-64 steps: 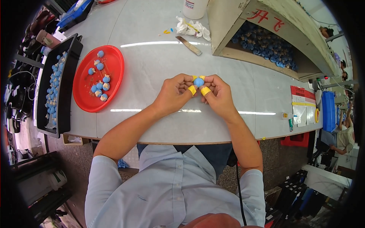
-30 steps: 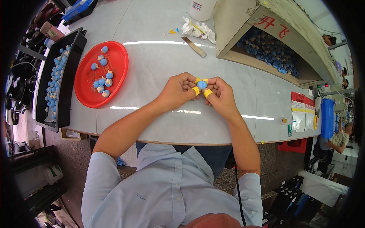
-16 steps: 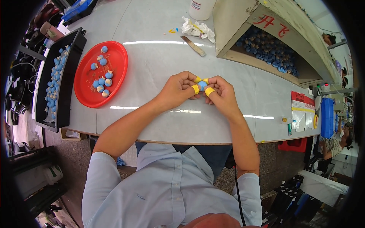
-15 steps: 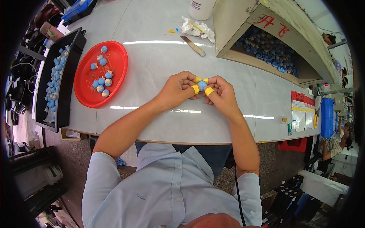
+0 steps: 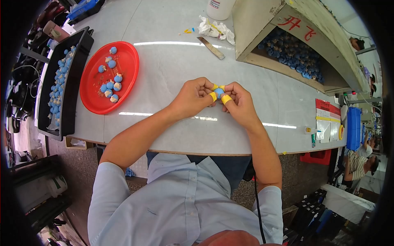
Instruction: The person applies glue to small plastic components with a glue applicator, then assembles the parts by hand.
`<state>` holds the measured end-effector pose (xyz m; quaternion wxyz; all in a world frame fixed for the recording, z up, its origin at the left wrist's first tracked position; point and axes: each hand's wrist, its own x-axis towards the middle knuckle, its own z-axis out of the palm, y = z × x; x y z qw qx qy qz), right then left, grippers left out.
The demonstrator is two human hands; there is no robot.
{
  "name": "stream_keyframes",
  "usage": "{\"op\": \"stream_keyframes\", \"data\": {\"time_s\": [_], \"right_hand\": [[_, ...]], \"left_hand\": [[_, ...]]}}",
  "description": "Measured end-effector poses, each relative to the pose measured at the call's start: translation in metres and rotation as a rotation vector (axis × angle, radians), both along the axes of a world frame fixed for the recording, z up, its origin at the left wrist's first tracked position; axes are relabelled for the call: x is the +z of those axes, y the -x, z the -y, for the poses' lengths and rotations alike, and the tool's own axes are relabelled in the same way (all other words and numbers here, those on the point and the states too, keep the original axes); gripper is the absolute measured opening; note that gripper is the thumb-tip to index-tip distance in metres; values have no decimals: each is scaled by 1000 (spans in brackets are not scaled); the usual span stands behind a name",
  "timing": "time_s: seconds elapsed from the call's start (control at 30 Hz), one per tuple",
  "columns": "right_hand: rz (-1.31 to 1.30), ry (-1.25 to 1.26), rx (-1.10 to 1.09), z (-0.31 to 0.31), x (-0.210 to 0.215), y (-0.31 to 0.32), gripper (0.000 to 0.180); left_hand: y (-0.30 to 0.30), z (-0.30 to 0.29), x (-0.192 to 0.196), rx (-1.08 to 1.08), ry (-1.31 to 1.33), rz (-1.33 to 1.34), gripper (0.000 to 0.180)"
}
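Between the fingertips of both hands sits a small blue ball-shaped piece [image 5: 219, 92], held above the middle of the grey table. My left hand [image 5: 196, 96] pinches it from the left, and my right hand [image 5: 238, 102] pinches it from the right. Yellow tape wraps the thumbs and forefingers of both hands. The fingers cover much of the piece. To the left of my hands lies a red round tray [image 5: 90, 88] holding several small blue balls [image 5: 118, 78] with cream-coloured parts.
At the far left stands a black bin [image 5: 80, 61] of similar blue pieces. A beige box [image 5: 254, 28] at the far right holds many more. A flat metal blade [image 5: 211, 48], crumpled tissue [image 5: 213, 28] and a white container [image 5: 219, 9] lie beyond my hands. A small bottle [image 5: 308, 130] sits at right.
Both hands keep their pinch on the blue piece with hardly any movement. The view has shifted slightly, and a person at the far right edge shows more fully.
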<state>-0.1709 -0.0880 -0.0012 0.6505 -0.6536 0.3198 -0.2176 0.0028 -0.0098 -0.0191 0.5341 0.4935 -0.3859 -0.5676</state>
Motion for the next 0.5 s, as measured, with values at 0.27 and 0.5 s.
{"op": "stream_keyframes", "data": {"time_s": [0.27, 0.5], "right_hand": [[6, -5, 26, 1, -2, 1, 11], [47, 55, 11, 0, -5, 1, 13]], "left_hand": [[1, -4, 0, 25, 34, 89, 17], [0, -7, 6, 37, 178, 346, 17]]}}
